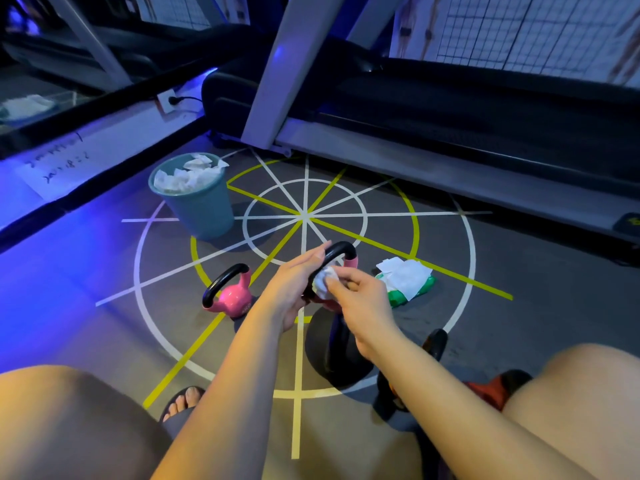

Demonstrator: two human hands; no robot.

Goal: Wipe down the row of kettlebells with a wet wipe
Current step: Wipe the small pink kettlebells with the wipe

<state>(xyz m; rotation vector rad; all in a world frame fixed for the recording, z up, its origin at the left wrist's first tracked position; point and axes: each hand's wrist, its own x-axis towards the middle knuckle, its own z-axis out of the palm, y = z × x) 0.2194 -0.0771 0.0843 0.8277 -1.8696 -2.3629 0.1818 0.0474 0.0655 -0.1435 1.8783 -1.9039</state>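
A pink kettlebell with a black handle (pixel 341 251) stands on the floor in the middle, its body mostly hidden behind my hands. My left hand (pixel 294 282) holds the left side of that handle. My right hand (pixel 356 292) pinches a crumpled white wet wipe (pixel 323 282) and presses it against the handle's lower left part. A second pink kettlebell (pixel 232 296) with a black handle stands to the left, untouched. A dark kettlebell (pixel 341 344) sits nearer to me, partly hidden under my right forearm.
A green wet-wipe pack (pixel 408 285) with a white sheet pulled out lies right of the kettlebells. A teal bin (pixel 201 206) full of used wipes stands at the back left. A treadmill (pixel 450 109) runs along the back. My knees and feet fill the foreground.
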